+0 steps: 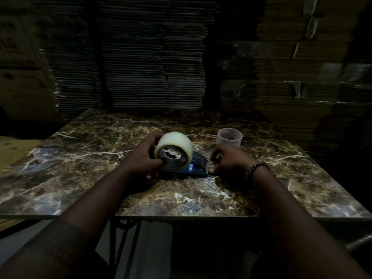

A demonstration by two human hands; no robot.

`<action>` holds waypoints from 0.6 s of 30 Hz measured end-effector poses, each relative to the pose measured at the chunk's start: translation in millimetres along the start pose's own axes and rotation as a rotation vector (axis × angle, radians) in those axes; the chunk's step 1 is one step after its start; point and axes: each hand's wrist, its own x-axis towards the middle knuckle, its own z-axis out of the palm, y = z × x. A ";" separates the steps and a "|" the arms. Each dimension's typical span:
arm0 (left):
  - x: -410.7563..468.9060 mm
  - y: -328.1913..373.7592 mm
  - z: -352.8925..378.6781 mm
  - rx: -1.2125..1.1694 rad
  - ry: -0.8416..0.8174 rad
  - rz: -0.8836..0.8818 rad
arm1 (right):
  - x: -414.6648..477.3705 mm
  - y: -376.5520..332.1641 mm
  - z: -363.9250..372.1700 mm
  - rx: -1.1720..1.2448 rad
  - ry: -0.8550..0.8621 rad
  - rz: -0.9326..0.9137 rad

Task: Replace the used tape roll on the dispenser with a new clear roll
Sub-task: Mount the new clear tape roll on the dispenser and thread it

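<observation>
- While the room is dim, the marbled surface (80,158) catches enough light to show both hands at work near its middle.
- The left hand (144,156) is wrapped around the clear roll (174,151), fingers curled over its far side and the thumb pressed against its near rim.
- The roll stands on edge, its open core facing the camera, and a white toothed hub shows inside the core.
- It sits on the blue dispenser (193,168), which lies on the surface between the two hands.
- The right hand (229,160) is closed on the dispenser's right end, fingertips pinched low at the front by the blade end; a shiny strip of tape seems to run there, though it is too dark to be sure.
- A beaded bracelet (256,168) circles the right wrist.
- The used core (229,138), a pale empty tube, stands upright on the surface just behind the right hand, apart from the dispenser.
- Stacks of flattened cardboard (151,57) rise behind the surface, filling the background.
- A box (22,73) with partly legible print leans at the far left.
- Dark metal legs show under the near edge of the surface.
</observation>
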 end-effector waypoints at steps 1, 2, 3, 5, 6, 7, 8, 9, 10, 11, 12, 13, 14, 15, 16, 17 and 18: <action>-0.2 0.6 -0.1 -0.005 0.001 -0.002 | 0.2 1.4 0.2 0.020 -0.007 0.003; -0.3 0.6 -0.1 -0.012 0.003 -0.006 | -0.3 2.1 -0.2 0.036 -0.015 0.007; -0.2 0.6 0.0 -0.017 0.005 -0.010 | -1.3 2.5 -1.0 0.047 -0.024 0.010; 0.1 -0.2 0.6 -0.026 0.011 -0.016 | -4.4 2.8 -2.7 0.075 -0.038 0.006; 0.2 -0.8 0.7 -0.033 0.015 -0.019 | -6.0 3.4 -3.4 0.096 -0.039 0.005; 0.1 -0.7 0.6 -0.039 0.017 -0.021 | -6.6 5.0 -3.9 0.125 -0.038 0.005; -0.3 -0.6 0.6 -0.044 0.016 -0.022 | -7.6 7.0 -3.9 0.169 -0.036 0.003; -0.4 -1.0 0.4 -0.044 0.014 -0.022 | -8.2 9.3 -3.6 0.223 -0.035 0.006; -0.3 -1.6 0.1 -0.046 0.014 -0.021 | -8.7 10.8 -3.7 0.287 -0.029 0.009; -0.2 -2.3 -0.2 -0.048 0.013 -0.019 | -9.0 12.2 -3.3 0.342 -0.022 0.013; -0.2 -2.7 -0.7 -0.050 0.012 -0.019 | -9.9 12.4 -2.6 0.390 -0.010 0.016; -0.2 -2.7 -1.0 -0.053 0.009 -0.020 | -10.7 12.4 -1.5 0.411 0.009 0.016; -0.3 -3.2 -1.3 -0.058 0.005 -0.024 | -11.4 12.6 -0.1 0.420 0.035 0.016; -0.4 -2.9 -1.4 -0.063 0.001 -0.028 | -10.6 13.5 1.5 0.412 0.062 0.011; -0.7 -2.8 -1.3 -0.068 -0.003 -0.031 | -9.5 14.4 3.2 0.403 0.087 0.007; -1.1 -2.4 -1.6 -0.069 -0.006 -0.032 | -8.4 15.2 5.0 0.371 0.103 -0.004; -1.5 -2.3 -1.8 -0.073 -0.006 -0.030 | -7.3 15.3 6.3 0.320 0.108 -0.022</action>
